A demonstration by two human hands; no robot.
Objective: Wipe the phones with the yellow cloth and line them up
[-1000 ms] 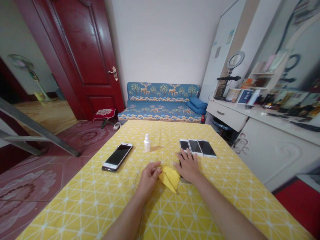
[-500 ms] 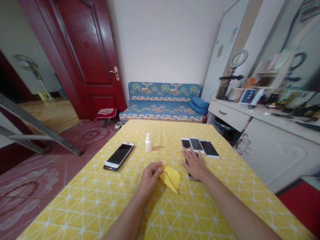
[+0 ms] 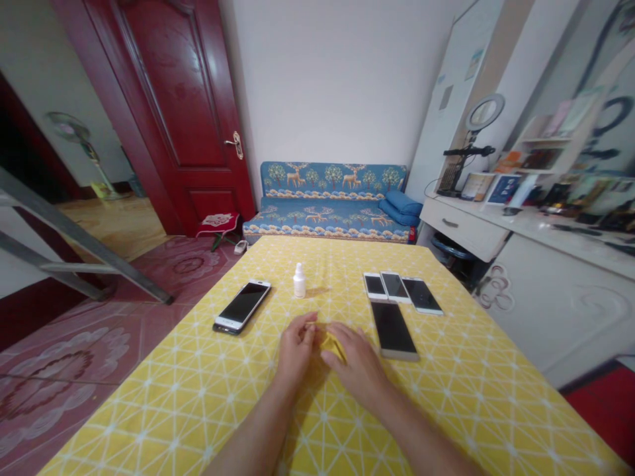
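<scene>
A small yellow cloth [image 3: 329, 341] is bunched between my two hands above the middle of the table. My left hand [image 3: 296, 347] pinches its left side with curled fingers. On the other side, my right hand [image 3: 358, 365] has its thumb and fingers bent around the cloth, hiding much of it. Just right of that hand lies a dark-screened phone [image 3: 395, 328], face up. Beyond it are three white-framed phones, a left one [image 3: 375, 285], a middle one [image 3: 395, 287] and a right one [image 3: 421, 295]. A white spray bottle [image 3: 299, 283] stands upright beyond my left hand.
At the table's left, a white phone [image 3: 243, 305] rests on top of a darker one. The yellow patterned tablecloth [image 3: 163, 410] covers the table. Behind it stands a blue sofa [image 3: 327, 215]; a white dresser [image 3: 536, 284] is at the right and a metal ladder [image 3: 99, 248] at the left.
My right hand has left the dark phone, moving left to the yellow cloth. The phone stays on the table, now fully uncovered. My left hand keeps its hold, and the view has shifted slightly.
</scene>
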